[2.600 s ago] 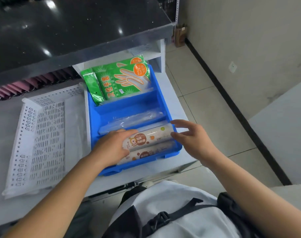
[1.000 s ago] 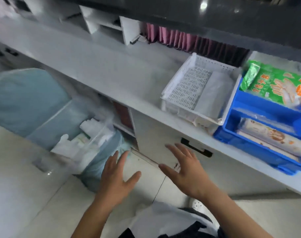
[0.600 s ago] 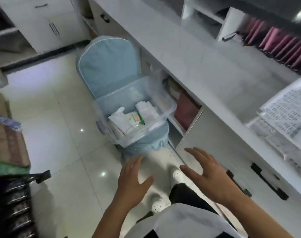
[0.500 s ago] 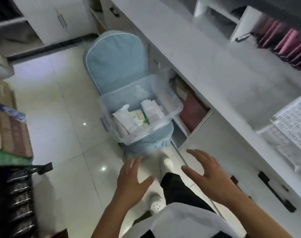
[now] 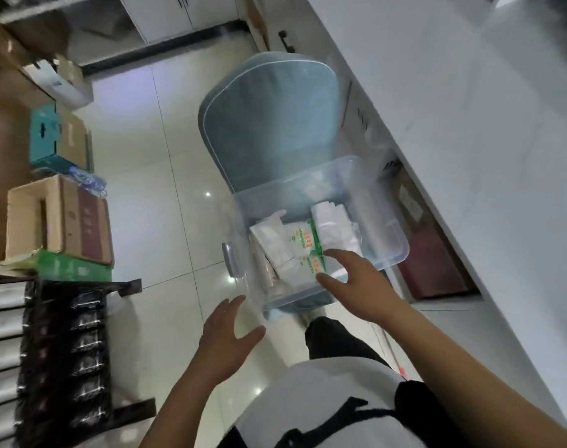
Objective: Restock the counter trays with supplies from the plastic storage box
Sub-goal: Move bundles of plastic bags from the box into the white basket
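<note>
Nearest the camera, at six o'clock, the person's white top is filling the bottom edge, with a dark trouser leg (image 5: 333, 341) and a pale shoe (image 5: 311, 315) showing just above it. The left hand (image 5: 225, 337) is hovering over the glossy floor tiles (image 5: 146, 221) at about seven o'clock of the box, fingers straight and spread, thumb out, holding nothing and touching nothing. The right hand (image 5: 359, 279) is reaching over the near rim of the clear plastic storage box (image 5: 392, 250), fingers extended and slightly parted; its fingertips are lying just above the packets, and whether they are touching them cannot be told.

The box is sitting on the seat of a pale blue chair (image 5: 269, 124), close beside the white counter (image 5: 469, 140) that is running along the three o'clock side. Inside the box, white wrapped packets (image 5: 272, 240) are lying at its nine o'clock end, packets with green print (image 5: 304, 240) in the middle, and folded white plastic bags (image 5: 333, 224) towards twelve o'clock.

Farther off, at nine o'clock, cardboard boxes (image 5: 59, 218) are standing on a dark rack (image 5: 65, 334), with a teal carton (image 5: 46, 134) beyond them.
</note>
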Motion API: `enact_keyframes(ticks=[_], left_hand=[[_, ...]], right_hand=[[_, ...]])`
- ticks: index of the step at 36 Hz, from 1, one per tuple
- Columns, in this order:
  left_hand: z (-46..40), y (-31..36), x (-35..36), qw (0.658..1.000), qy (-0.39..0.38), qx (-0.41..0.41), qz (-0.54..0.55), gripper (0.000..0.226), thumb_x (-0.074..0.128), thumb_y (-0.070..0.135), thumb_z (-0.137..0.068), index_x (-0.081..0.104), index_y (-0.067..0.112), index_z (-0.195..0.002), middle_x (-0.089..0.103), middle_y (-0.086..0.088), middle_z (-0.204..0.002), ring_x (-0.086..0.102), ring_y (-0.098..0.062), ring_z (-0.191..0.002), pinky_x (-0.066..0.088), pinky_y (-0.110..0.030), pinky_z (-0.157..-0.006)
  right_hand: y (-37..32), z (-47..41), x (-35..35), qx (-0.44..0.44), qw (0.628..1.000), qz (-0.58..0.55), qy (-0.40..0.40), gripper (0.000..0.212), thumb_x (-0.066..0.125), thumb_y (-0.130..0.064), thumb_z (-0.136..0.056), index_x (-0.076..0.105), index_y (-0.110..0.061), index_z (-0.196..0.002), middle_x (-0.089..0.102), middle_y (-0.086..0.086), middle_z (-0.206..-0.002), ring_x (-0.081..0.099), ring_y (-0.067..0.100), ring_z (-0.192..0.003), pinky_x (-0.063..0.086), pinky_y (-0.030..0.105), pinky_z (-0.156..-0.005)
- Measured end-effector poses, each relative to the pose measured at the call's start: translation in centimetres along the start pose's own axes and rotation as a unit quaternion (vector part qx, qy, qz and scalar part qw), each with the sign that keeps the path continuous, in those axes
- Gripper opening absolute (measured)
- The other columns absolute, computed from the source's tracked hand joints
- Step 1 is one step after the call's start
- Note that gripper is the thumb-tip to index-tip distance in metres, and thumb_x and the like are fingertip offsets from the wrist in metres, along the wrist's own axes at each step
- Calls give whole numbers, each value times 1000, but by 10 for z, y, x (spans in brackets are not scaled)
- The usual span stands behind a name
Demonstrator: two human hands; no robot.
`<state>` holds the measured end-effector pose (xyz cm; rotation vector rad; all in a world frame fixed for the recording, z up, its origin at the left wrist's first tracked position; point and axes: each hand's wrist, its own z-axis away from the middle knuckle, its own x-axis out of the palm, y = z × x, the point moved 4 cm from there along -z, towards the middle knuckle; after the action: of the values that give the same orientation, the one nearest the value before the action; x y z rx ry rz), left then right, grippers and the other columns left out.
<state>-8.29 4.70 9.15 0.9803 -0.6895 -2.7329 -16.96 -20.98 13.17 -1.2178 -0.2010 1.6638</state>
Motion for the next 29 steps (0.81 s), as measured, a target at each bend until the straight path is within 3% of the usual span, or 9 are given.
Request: enact_keyframes(ticks=[6, 12, 16, 19, 21, 23, 26, 29], left_hand=[[-75, 16, -11, 995, 3, -82, 53, 76, 68, 37, -91, 28, 22, -154, 29, -6, -159, 29, -22, -144, 24, -37, -117], [-126, 3, 3, 970, 2, -172, 172, 81, 71, 24, -89, 24, 21, -155, 39, -11, -150, 46, -20, -121, 39, -29, -97], [-144, -7, 19, 945, 22, -213, 248, 73, 67, 23, -91, 29, 23, -153, 45, -8, -147, 48, -15, -110, 40, -25, -87], [-155, -9, 30, 942, 47, -219, 248, 69, 66, 24, -89, 34, 24, -150, 47, -9, -143, 54, -22, -113, 47, -23, -73], [-160, -7, 35, 950, 56, -212, 224, 68, 66, 26, -89, 37, 24, -150, 35, -8, -153, 47, -26, -130, 45, -25, -90], [-164, -1, 38, 963, 54, -183, 190, 63, 65, 25, -89, 40, 27, -147, 24, -5, -158, 34, -24, -141, 33, -26, -98], [-170, 12, 39, 986, 24, -107, 126, 56, 63, 23, -90, 45, 29, -143, 29, -3, -157, 28, -19, -144, 22, -23, -105], [-182, 16, 42, 994, -42, -82, 64, 53, 62, 25, -90, 48, 31, -140, 37, 2, -154, 36, -17, -139, 26, -32, -115]], right_hand=[[42, -92, 23, 67, 985, 116, -109, 61, 55, -51, -93, 42, -26, -146, 48, 4, -148, 47, 28, -131, 39, 43, -107], [89, -135, 59, 74, 939, 264, -208, 58, 45, -55, -94, 39, -29, -145, 51, 5, -143, 48, 29, -128, 37, 43, -103], [108, -143, 80, 58, 928, 296, -218, 55, 42, -55, -95, 43, -28, -143, 53, 4, -141, 46, 27, -129, 35, 43, -104], [123, -149, 92, 54, 921, 337, -189, 53, 37, -58, -95, 48, -27, -138, 49, 3, -144, 39, 26, -136, 26, 46, -109], [133, -153, 96, 62, 917, 356, -172, 54, 32, -60, -96, 52, -27, -134, 50, 3, -143, 38, 25, -137, 21, 49, -111], [144, -156, 98, 73, 914, 369, -153, 57, 26, -61, -95, 58, -26, -127, 56, 2, -138, 43, 25, -133, 21, 52, -110], [152, -162, 102, 92, 912, 373, -142, 67, 14, -63, -92, 63, -26, -119, 61, 2, -132, 49, 25, -126, 26, 51, -106], [155, -170, 108, 89, 918, 358, -148, 73, 9, -64, -90, 61, -26, -124, 55, 2, -140, 41, 25, -134, 25, 52, -107]])
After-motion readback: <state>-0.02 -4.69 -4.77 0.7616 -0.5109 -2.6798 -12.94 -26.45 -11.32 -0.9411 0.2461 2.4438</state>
